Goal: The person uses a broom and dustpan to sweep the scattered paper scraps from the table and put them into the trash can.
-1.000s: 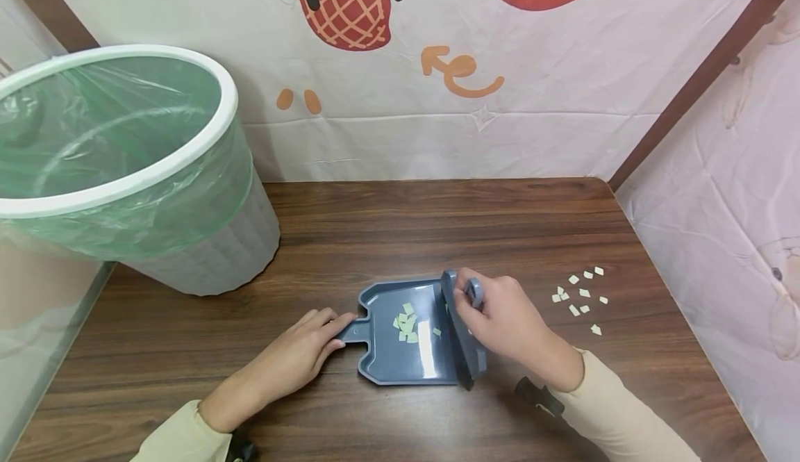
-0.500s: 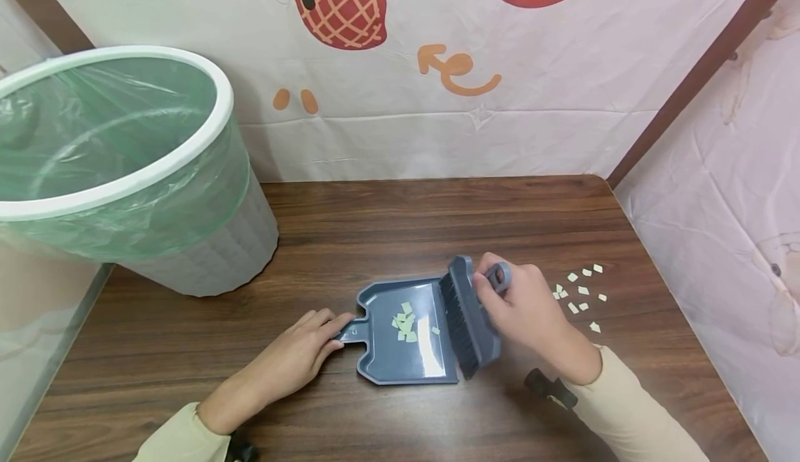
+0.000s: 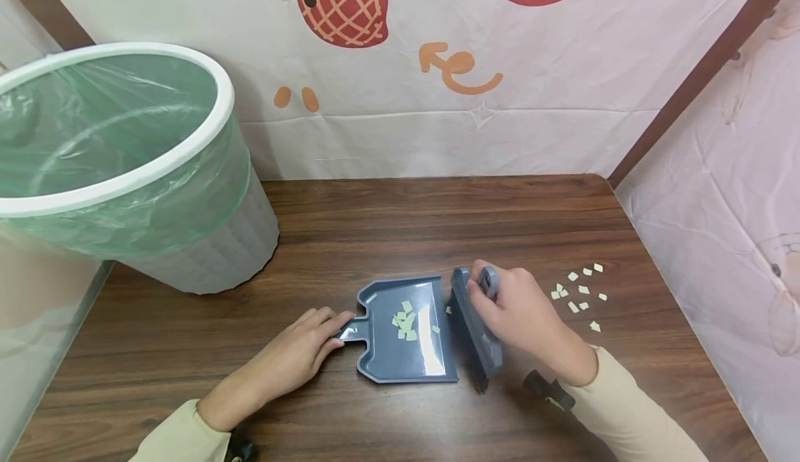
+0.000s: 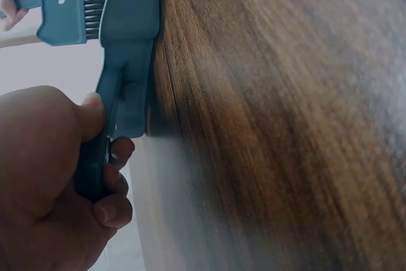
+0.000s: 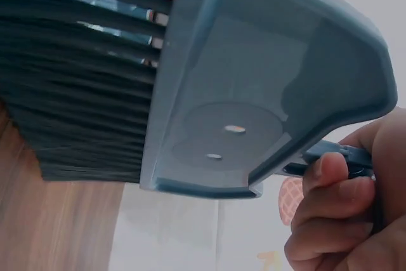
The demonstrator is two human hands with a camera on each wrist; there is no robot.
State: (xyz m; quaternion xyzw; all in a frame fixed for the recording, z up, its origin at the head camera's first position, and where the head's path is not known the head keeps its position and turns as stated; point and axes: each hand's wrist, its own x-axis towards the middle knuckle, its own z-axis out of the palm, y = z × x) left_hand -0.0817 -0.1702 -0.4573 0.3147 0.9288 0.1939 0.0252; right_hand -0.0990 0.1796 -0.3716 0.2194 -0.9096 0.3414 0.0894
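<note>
A blue-grey dustpan (image 3: 387, 361) lies flat on the table, its handle to the left. My left hand (image 3: 298, 352) grips that handle; in the left wrist view the fingers (image 4: 114, 211) curl round it. Several pale green paper scraps (image 3: 406, 322) lie in the pan. In my right hand (image 3: 521, 309) is the handle of a matching hand brush (image 3: 476, 326), held upright just right of the pan's open lip. Its dark bristles (image 5: 76, 80) fill the left of the right wrist view. One scrap (image 3: 448, 310) sits between the lip and the brush.
More paper scraps (image 3: 578, 292) are scattered on the wooden table (image 3: 425, 222) to the right. A waste bin (image 3: 206, 260) with a green liner stands at the back left. A printed cloth wall (image 3: 387, 142) closes off the far side.
The brush has moved from over the pan's lip to the right, tilting bristles-left on the way, and now stands more upright. One scrap shows just outside the lip. The left hand and pan stay put.
</note>
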